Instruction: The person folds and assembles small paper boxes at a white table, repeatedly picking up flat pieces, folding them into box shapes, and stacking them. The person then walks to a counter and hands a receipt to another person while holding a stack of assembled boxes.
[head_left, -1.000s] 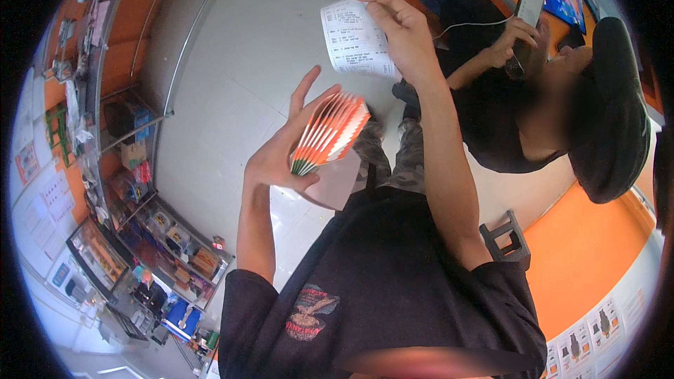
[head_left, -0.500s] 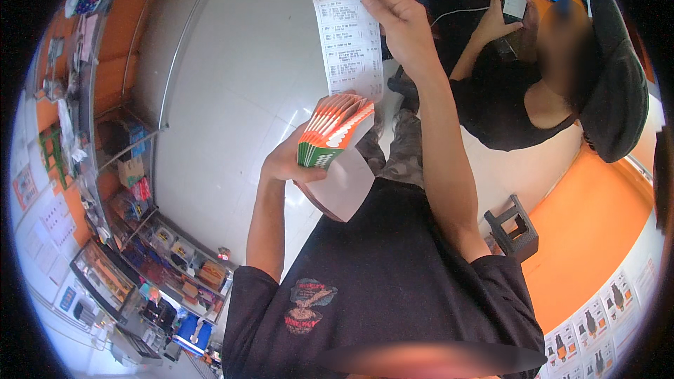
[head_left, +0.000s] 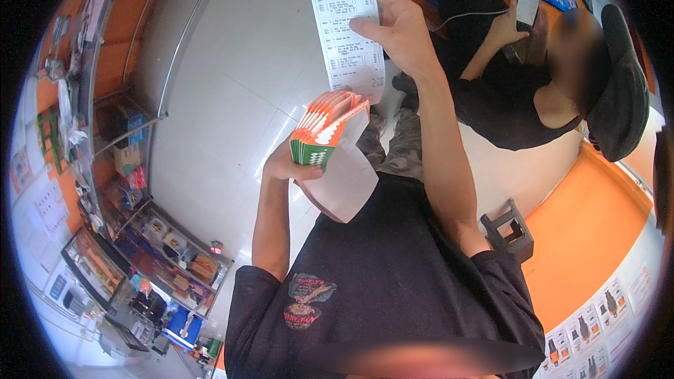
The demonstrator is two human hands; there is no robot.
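Observation:
My left hand is closed round a stack of flat paper food cartons, orange and green with white trim, their edges fanned out. Below the fan, a pale inner face of the cardboard shows, tilted towards my shirt. Beyond the stack, my right hand holds a long printed receipt by its right edge, with the thumb and index finger apart on the paper. The receipt hangs upright in front of me, its lower end just behind or touching the cartons; which of these I cannot tell.
To the right a person in black with a black cap holds a phone beside an orange desk. A dark stool stands near the orange wall panel. Metal shelving with boxes lines the left, and pale floor tiles lie ahead.
My right hand's thumb has slid lower on the receipt and its fingers have spread. More of the receipt's upper part now shows. The carton stack has shifted slightly left.

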